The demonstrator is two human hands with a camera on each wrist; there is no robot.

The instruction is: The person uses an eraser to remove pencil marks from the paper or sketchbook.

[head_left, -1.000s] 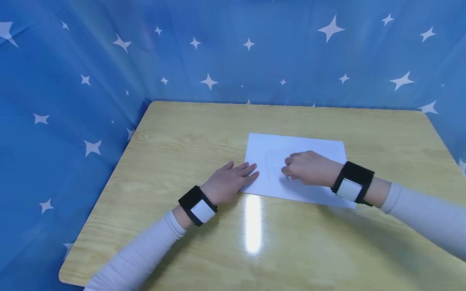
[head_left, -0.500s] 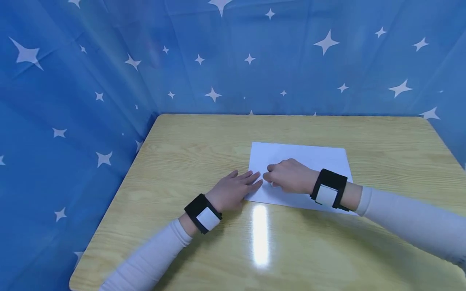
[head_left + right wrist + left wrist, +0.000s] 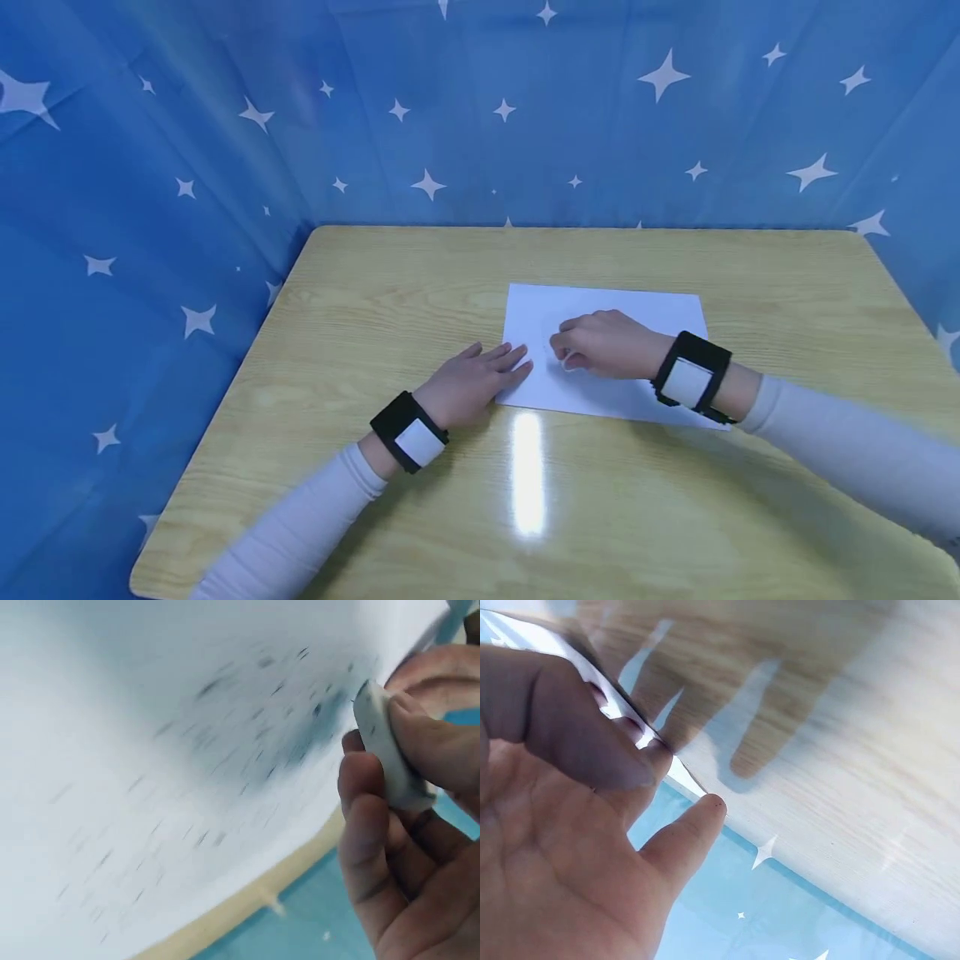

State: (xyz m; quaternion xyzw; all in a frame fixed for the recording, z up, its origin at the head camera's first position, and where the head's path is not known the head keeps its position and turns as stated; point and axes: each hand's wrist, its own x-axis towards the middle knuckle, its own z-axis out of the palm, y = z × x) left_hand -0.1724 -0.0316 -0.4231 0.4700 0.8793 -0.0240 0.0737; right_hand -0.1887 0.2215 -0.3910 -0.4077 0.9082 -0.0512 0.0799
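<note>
A white sheet of paper (image 3: 536, 304) lies on the wooden table. My left hand (image 3: 468, 383) rests with fingers spread, fingertips on the sheet's left edge. Over the left half of the paper, my right hand (image 3: 615, 343) pinches a small white eraser (image 3: 380, 742) between thumb and fingers. In the right wrist view the eraser has dark smudges, and many dark crumbs (image 3: 206, 688) are scattered on the paper, blurred by motion. The left wrist view shows the left palm (image 3: 562, 870) and the paper's edge near its fingertips. The right hand hides part of the sheet.
The light wooden table (image 3: 390, 275) reaches out around the paper, with a bright light reflection (image 3: 528, 475) in front of it. A blue curtain (image 3: 465, 142) with white stars hangs behind the table and on its left.
The right hand with the eraser swept left across the paper, then came slightly back right. The left hand stays at the paper's left edge. The head view shifted a little.
</note>
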